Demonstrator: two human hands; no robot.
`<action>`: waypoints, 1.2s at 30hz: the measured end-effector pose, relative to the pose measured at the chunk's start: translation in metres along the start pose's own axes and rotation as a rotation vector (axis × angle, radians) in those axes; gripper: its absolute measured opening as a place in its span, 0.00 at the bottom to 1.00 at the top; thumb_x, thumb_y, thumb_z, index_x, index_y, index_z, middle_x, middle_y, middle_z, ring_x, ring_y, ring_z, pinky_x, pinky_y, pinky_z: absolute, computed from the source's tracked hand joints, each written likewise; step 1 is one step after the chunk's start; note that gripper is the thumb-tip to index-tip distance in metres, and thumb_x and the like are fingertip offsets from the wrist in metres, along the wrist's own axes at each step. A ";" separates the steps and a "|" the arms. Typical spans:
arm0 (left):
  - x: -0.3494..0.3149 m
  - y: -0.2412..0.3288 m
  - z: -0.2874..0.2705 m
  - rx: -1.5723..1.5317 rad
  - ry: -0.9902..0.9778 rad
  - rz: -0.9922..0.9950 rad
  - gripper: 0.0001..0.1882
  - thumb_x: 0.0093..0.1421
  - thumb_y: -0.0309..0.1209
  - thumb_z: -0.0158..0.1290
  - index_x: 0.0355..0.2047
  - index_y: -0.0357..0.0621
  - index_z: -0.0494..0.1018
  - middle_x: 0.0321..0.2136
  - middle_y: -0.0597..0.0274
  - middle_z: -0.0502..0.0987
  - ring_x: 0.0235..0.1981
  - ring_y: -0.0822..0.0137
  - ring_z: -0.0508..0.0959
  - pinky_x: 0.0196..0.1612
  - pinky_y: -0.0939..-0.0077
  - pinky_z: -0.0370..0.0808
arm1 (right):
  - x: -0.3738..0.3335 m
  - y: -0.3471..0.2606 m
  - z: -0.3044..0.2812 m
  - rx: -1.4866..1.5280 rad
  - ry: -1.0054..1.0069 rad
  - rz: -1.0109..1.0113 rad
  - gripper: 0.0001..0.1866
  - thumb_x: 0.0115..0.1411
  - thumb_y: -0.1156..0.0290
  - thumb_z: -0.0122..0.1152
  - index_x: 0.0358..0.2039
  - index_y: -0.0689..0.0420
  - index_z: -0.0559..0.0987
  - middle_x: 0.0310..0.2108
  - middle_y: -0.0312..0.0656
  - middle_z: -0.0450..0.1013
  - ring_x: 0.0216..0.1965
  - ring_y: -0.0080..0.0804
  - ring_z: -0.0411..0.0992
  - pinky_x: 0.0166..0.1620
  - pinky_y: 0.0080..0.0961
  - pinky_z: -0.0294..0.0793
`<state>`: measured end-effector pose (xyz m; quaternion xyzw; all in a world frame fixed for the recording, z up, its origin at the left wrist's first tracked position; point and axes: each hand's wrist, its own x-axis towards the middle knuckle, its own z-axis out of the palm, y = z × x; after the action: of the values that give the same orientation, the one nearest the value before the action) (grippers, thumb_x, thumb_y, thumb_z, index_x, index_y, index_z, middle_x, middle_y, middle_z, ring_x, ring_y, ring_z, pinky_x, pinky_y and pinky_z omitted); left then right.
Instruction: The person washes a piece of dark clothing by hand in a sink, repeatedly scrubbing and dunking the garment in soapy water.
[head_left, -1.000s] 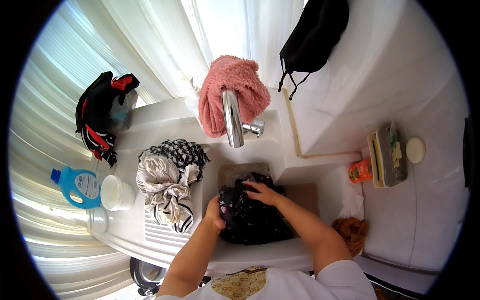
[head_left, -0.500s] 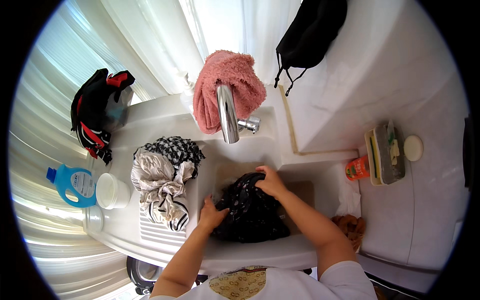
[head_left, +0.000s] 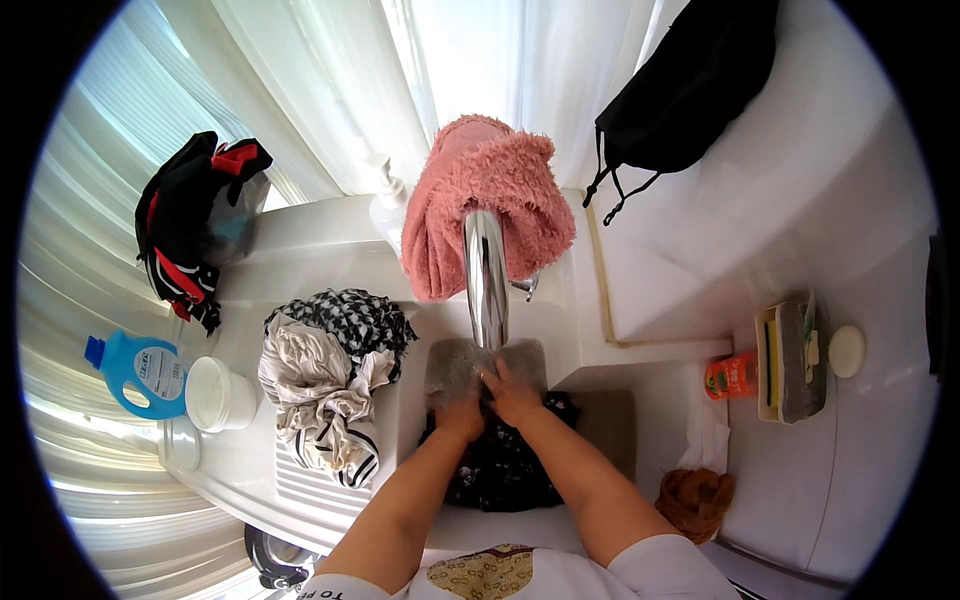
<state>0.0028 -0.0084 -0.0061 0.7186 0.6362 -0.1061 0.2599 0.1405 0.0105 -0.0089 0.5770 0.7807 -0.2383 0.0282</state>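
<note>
Both of my hands are close together over the sink basin, just below the chrome faucet spout [head_left: 487, 285]. My left hand [head_left: 460, 414] has its fingers pointing away from me, partly blurred by splashing water. Beside it, my right hand [head_left: 513, 394] has its fingers stretched out and apart under the spout. Neither visibly grips anything. Beneath my hands and wrists lies a black patterned garment [head_left: 500, 470], bunched up in the sink. A pink fluffy towel [head_left: 440, 225] is draped over the faucet and hides most of its body.
On the washboard at left lie a cream garment [head_left: 305, 365] and a black-and-white cloth [head_left: 350, 320]. A blue detergent bottle [head_left: 145, 375] and white tub [head_left: 220, 395] stand farther left. At right are a sponge holder [head_left: 795, 360], an orange container [head_left: 731, 377] and brown cloth [head_left: 695, 500].
Both hands have let go of the black garment and come together under the spout. Water now splashes there. The faucet handle has shifted, and the whole view has moved slightly.
</note>
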 end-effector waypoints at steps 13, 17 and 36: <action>-0.005 -0.006 -0.029 -1.921 0.008 -0.334 0.33 0.58 0.57 0.45 0.53 0.44 0.67 0.45 0.51 0.73 0.42 0.56 0.75 0.46 0.62 0.72 | -0.045 -0.048 -0.009 0.711 0.319 0.043 0.24 0.40 0.67 0.68 0.36 0.60 0.69 0.35 0.49 0.67 0.37 0.48 0.69 0.39 0.38 0.70; -0.027 -0.013 -0.031 -2.395 -0.626 0.129 0.36 0.58 0.63 0.40 0.48 0.42 0.70 0.40 0.52 0.75 0.36 0.59 0.77 0.40 0.64 0.77 | -0.079 -0.080 -0.042 0.551 0.572 -0.290 0.20 0.39 0.66 0.68 0.30 0.58 0.68 0.30 0.46 0.65 0.33 0.49 0.68 0.35 0.40 0.69; -0.069 -0.007 -0.073 -1.794 -0.366 -0.533 0.20 0.62 0.42 0.42 0.38 0.38 0.74 0.28 0.51 0.78 0.27 0.55 0.79 0.33 0.58 0.78 | -0.019 -0.026 -0.079 0.330 0.657 -0.304 0.23 0.43 0.48 0.67 0.21 0.56 0.71 0.21 0.45 0.71 0.23 0.48 0.71 0.27 0.39 0.71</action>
<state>-0.0285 -0.0301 0.0866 0.0551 0.5729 0.2548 0.7771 0.1414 0.0199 0.0762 0.4971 0.7759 -0.1649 -0.3516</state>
